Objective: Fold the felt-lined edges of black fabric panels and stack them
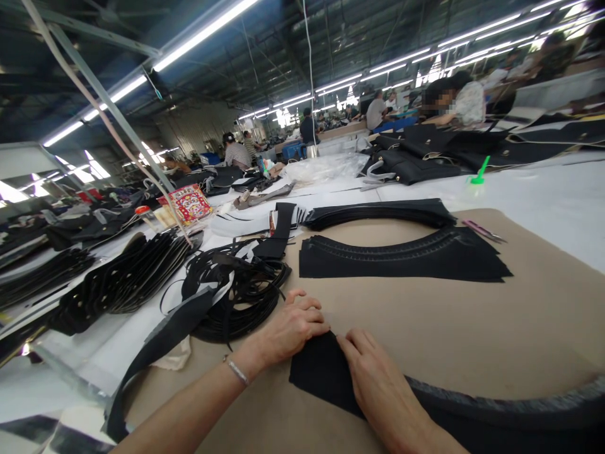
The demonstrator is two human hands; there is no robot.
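Observation:
A black curved fabric panel [324,369] lies on the tan board in front of me, its grey-edged curve running off to the right. My left hand [295,328] has its fingers curled and closed at the panel's upper left corner. Close beside it, my right hand [375,378] is closed on the upper edge, with the fingers pressed together; its palm hides part of the panel. Farther back sit two stacks of similar pieces: a lower black stack [397,261] with pale stitch-like marks along its curve, and an upper black stack [378,213].
Left of my hands lies a coil of black strips [236,321] with a wide black band [155,347] trailing down. Pink-handled snips [482,231] rest behind the stacks. A green bottle [479,176] stands on the white table [534,195]. Several people work in the background.

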